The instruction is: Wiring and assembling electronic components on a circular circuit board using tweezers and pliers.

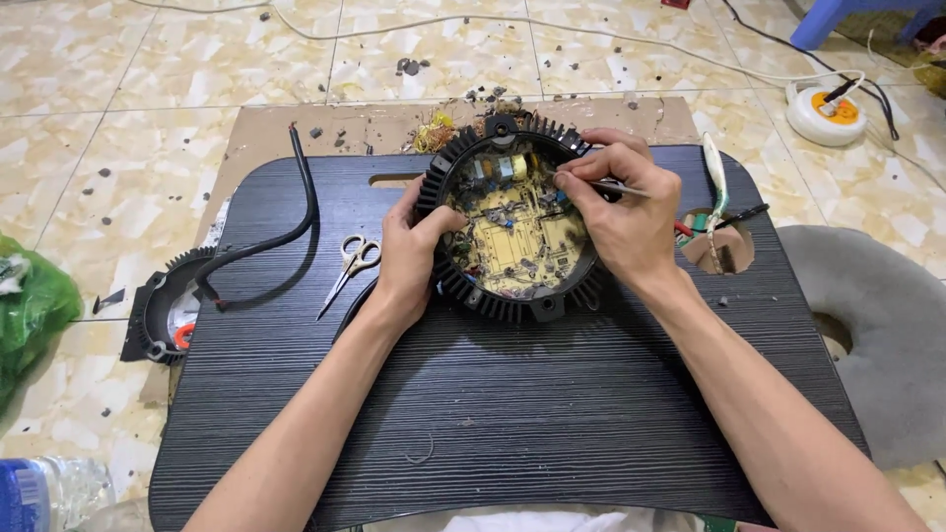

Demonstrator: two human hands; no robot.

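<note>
A round black finned housing [512, 300] lies on a dark wood-grain lap table [493, 414], its yellowish circuit board [512, 232] exposed. My left hand [412, 251] grips the housing's left rim, thumb resting on the board's edge. My right hand [619, 202] rests over the right rim and pinches a thin metal tool [613, 185], whose tip points left onto the board near the top.
Small scissors [351, 264] and a black cable [286, 222] lie left of the housing. A second black housing part [163, 310] sits off the table's left edge. A soldering iron [717, 192], white power socket [826, 113], grey cushion [887, 335], green bag [34, 310] surround.
</note>
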